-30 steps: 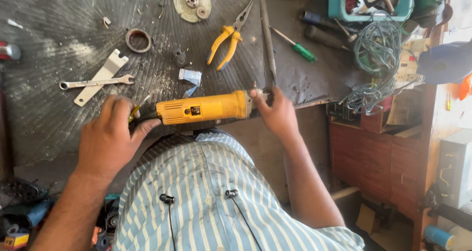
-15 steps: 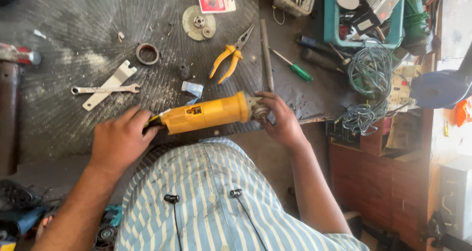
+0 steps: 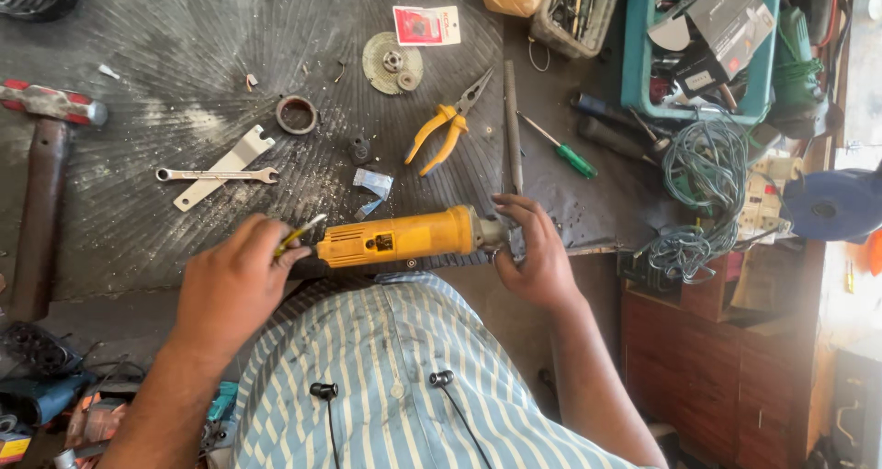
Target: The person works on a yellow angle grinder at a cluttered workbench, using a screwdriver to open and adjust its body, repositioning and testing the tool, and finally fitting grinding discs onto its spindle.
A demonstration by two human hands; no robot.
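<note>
The yellow grinder body [image 3: 400,239] is lying crosswise at the near edge of the dark counter [image 3: 184,46], just above the person's striped shirt [image 3: 386,377]. The right hand [image 3: 533,258] is wrapping its grip closed around the grey metal head end, fingers curling over the top. The left hand [image 3: 234,285] is pinching a thin yellow-handled tool [image 3: 299,235] against the rear end, grip shut on it. Just beyond are lying a crumpled blue scrap [image 3: 374,186], yellow pliers [image 3: 446,131], a long metal rod [image 3: 512,124] and a green screwdriver [image 3: 562,149]. Farther left are resting a spanner [image 3: 216,174], a metal ring [image 3: 298,114] and a grinding disc [image 3: 392,63].
</note>
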